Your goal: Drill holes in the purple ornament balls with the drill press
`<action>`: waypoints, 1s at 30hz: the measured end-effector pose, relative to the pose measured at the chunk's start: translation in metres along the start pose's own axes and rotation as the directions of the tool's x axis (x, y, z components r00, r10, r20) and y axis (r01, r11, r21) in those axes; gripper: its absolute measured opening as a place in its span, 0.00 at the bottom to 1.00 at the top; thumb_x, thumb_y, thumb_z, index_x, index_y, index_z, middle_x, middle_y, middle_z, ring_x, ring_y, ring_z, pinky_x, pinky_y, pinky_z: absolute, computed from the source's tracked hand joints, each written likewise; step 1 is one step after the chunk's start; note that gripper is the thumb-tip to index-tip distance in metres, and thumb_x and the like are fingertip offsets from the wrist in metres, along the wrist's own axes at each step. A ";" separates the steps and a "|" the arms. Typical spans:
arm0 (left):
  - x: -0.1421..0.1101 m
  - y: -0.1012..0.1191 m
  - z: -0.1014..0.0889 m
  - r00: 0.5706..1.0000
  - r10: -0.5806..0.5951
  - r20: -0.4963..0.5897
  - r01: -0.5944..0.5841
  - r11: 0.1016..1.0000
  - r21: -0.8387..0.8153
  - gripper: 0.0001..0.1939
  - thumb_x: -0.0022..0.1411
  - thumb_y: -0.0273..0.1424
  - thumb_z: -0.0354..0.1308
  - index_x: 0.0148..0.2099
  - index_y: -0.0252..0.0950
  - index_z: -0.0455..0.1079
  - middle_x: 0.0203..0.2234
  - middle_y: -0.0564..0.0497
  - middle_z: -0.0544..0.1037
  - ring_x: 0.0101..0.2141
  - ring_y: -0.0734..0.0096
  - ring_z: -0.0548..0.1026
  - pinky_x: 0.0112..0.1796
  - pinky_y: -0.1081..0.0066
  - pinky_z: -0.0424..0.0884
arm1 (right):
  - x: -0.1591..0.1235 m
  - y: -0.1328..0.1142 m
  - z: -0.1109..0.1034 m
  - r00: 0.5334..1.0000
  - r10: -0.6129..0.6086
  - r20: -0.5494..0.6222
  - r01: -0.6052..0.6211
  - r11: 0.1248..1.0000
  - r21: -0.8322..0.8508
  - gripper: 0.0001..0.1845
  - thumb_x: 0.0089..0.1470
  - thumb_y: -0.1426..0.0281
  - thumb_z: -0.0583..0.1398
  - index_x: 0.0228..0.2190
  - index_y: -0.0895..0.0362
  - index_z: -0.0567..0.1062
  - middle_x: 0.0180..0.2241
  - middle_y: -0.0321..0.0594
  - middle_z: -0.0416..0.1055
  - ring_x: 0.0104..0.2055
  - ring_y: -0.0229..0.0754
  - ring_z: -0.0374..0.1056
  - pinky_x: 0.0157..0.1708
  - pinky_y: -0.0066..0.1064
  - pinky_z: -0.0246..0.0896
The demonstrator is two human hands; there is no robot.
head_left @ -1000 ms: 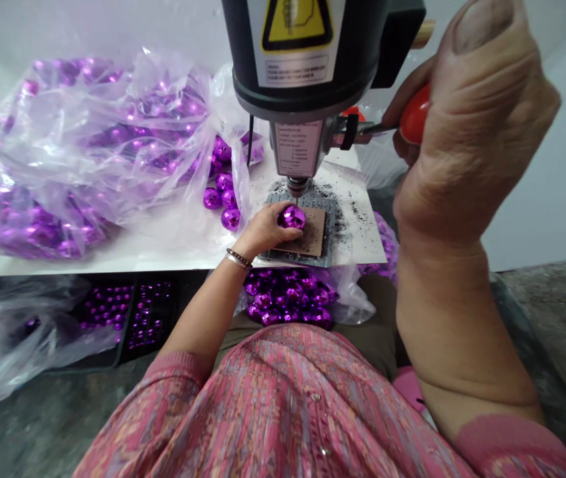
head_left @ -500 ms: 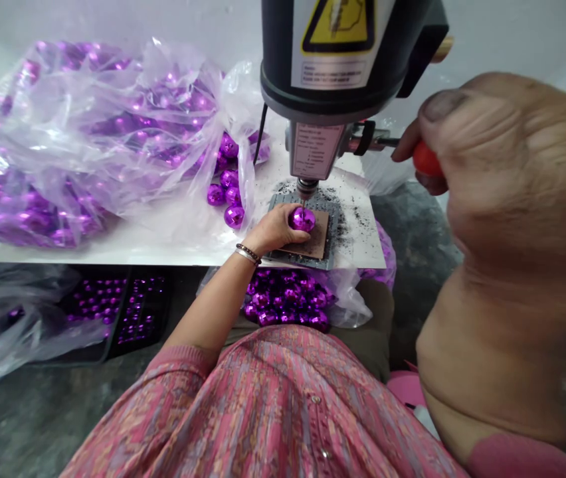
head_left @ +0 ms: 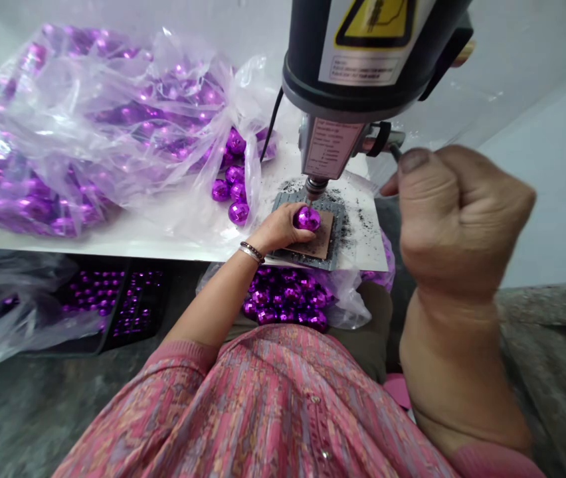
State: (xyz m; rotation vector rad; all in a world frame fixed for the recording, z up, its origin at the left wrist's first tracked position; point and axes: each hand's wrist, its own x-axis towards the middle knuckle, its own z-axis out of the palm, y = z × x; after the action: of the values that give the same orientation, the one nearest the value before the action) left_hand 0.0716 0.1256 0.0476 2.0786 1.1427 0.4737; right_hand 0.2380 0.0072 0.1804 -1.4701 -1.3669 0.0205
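My left hand (head_left: 283, 227) is closed round the side of a shiny purple mirror ball (head_left: 307, 219), keeping it on a brown square board (head_left: 320, 240). That board lies on the grey base plate (head_left: 337, 232) of a drill press (head_left: 347, 79). The drill chuck (head_left: 315, 188) stands right above the ball, its thin bit at the ball's top; how deep it reaches I cannot tell. On the right, my right hand (head_left: 462, 212) is wrapped round the end of the press's feed lever (head_left: 395, 153), and its red knob is hidden in my fist.
A large clear plastic bag (head_left: 138, 133) of purple balls fills the table's left side. Several loose balls (head_left: 238, 213) lie by its mouth. Dark shavings (head_left: 357, 211) surround the base. More balls (head_left: 287, 292) lie in a bag below the table edge, and black crates (head_left: 133, 302) hold others.
My right hand has swung the feed lever, moving left and downward in view, and the red knob is now covered. My left hand keeps the ball under the bit. The view has shifted slightly.
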 end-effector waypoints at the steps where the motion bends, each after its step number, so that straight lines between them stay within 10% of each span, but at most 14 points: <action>1: 0.000 0.001 0.000 1.000 0.002 0.004 -0.002 1.000 0.006 0.23 0.52 0.30 0.73 0.52 0.35 0.78 0.43 0.49 0.82 0.43 0.61 0.78 0.49 0.64 0.74 | -0.003 0.004 0.002 1.000 -0.025 -0.016 0.025 1.000 0.010 0.26 0.65 0.56 0.56 0.27 0.65 0.77 0.27 0.36 0.71 0.32 0.20 0.65 0.35 0.19 0.54; 8: -0.005 0.004 -0.001 0.998 -0.060 -0.026 0.062 0.995 0.078 0.34 0.56 0.31 0.75 0.64 0.33 0.74 0.54 0.42 0.80 0.54 0.56 0.77 0.60 0.61 0.72 | -0.014 0.015 0.010 0.975 -0.208 -0.079 0.210 0.977 0.020 0.23 0.70 0.62 0.52 0.37 0.61 0.83 0.35 0.35 0.76 0.42 0.20 0.73 0.46 0.16 0.66; 30: -0.008 0.009 0.001 0.994 -0.111 -0.013 0.111 0.993 0.045 0.34 0.55 0.32 0.75 0.64 0.35 0.76 0.53 0.44 0.80 0.54 0.55 0.78 0.61 0.60 0.73 | -0.035 0.057 0.044 0.868 -0.427 -0.253 0.420 0.904 -0.085 0.21 0.69 0.65 0.52 0.33 0.63 0.78 0.30 0.38 0.74 0.34 0.21 0.65 0.38 0.19 0.60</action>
State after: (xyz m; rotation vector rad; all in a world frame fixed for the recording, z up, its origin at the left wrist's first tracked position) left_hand 0.0732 0.1154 0.0542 2.0405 1.2788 0.4092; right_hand 0.2389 0.0247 0.1023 -1.1165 -1.4401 -0.4651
